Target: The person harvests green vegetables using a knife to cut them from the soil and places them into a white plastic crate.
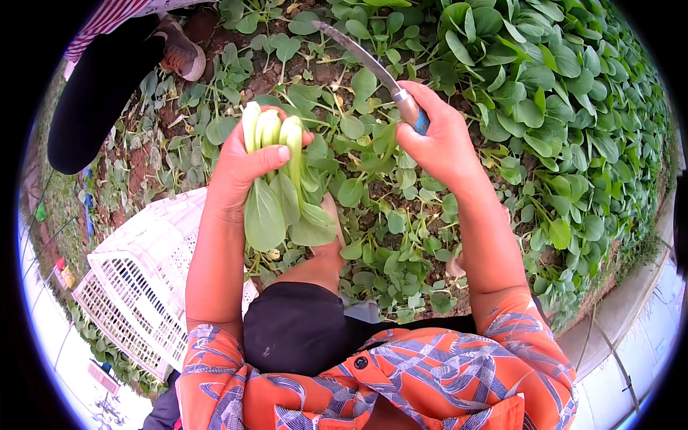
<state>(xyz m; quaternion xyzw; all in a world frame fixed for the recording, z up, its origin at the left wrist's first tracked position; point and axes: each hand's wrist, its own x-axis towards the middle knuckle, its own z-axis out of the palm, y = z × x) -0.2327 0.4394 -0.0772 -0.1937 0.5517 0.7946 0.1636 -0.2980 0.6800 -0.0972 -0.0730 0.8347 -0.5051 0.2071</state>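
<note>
Several heads of bok choy (pixel 290 183) are bunched in my left hand (pixel 242 156), their pale stem ends up and their leaves hanging down. My thumb lies across the stalks. In my right hand (pixel 438 134) is a sickle (pixel 371 62), gripped by its handle with some blue on it. The curved blade points up and to the left, apart from the bunch. Below both hands, low leafy plants (pixel 389 226) cover the soil.
Dense standing bok choy (pixel 559 107) fills the right side. White plastic crates (pixel 145 274) stand at my left. Another person's dark-clad leg (pixel 97 102) and shoe (pixel 183 51) are at upper left. A pale concrete edge (pixel 618 328) borders the bed at lower right.
</note>
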